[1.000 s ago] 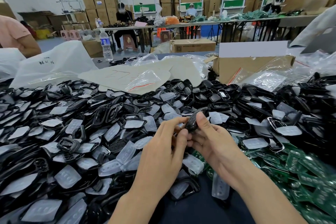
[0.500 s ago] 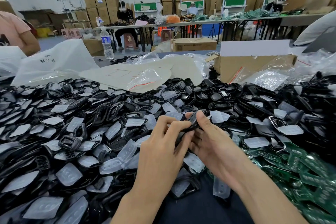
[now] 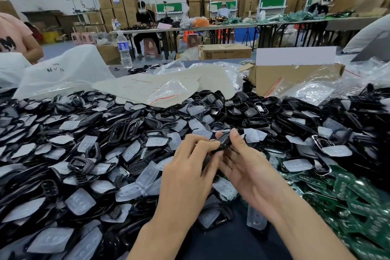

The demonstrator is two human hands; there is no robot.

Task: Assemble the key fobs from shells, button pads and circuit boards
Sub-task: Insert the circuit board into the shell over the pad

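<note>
Both my hands pinch one glossy black plastic key-fob shell [image 3: 221, 142] just above the heap.

My left hand [image 3: 190, 167] curls its fingertips round the shell's near end and my right hand [image 3: 242, 167] thumbs its far end. I cannot tell what sits inside. I judge uneven pressure could close it skewed, or it could slip into the loose black shells [image 3: 130, 131] below and be lost. Counted: one held shell, while translucent rubbery button pads [image 3: 80, 201] around it and green circuit boards [image 3: 358, 207] right of it are beyond counting.
</note>
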